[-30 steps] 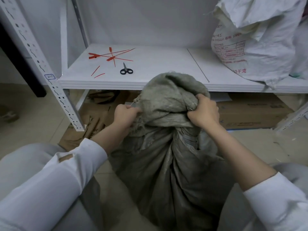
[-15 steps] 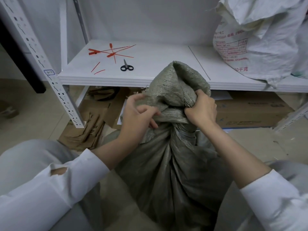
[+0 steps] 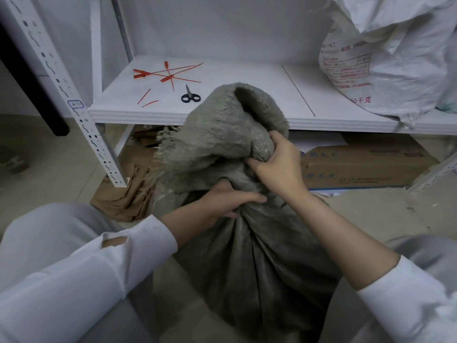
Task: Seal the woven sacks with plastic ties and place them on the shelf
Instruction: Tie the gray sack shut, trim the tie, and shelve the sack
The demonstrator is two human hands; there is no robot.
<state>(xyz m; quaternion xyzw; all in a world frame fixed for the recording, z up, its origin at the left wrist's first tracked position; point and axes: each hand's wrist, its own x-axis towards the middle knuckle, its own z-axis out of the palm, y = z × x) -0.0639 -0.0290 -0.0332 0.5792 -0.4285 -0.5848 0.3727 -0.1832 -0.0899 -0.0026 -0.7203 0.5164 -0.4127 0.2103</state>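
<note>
A white metal shelf is seen straight ahead, its slotted front post rising at the left. On the left part of the shelf board a loose cluster of red plastic ties is laid out, crossed over one another. Two short red offcuts lie nearer the front edge, and small black-handled scissors are placed just to the right of them. The right end of the board is taken up by a bulky white sack printed with red lettering. Beneath the board a long cardboard box is stored on the floor, and flattened brown cardboard is spread by the foot of the post.

Between the person's knees and the shelf, a grey-green woven sack is stood upright on the floor, its long axis running from the floor up toward the shelf edge. Its neck is gathered into tight pleats. The loose top is flopped up and away from the person, the open mouth facing upward and the frayed hem hanging to the left. In this view the middle of the shelf's front edge is covered by that loose top.

The neck is encircled by the left hand, fingers curled round the pleats. The bunched cloth just above is gripped by the right hand, fingers dug into the folds. White sleeves are worn on both arms.
</note>
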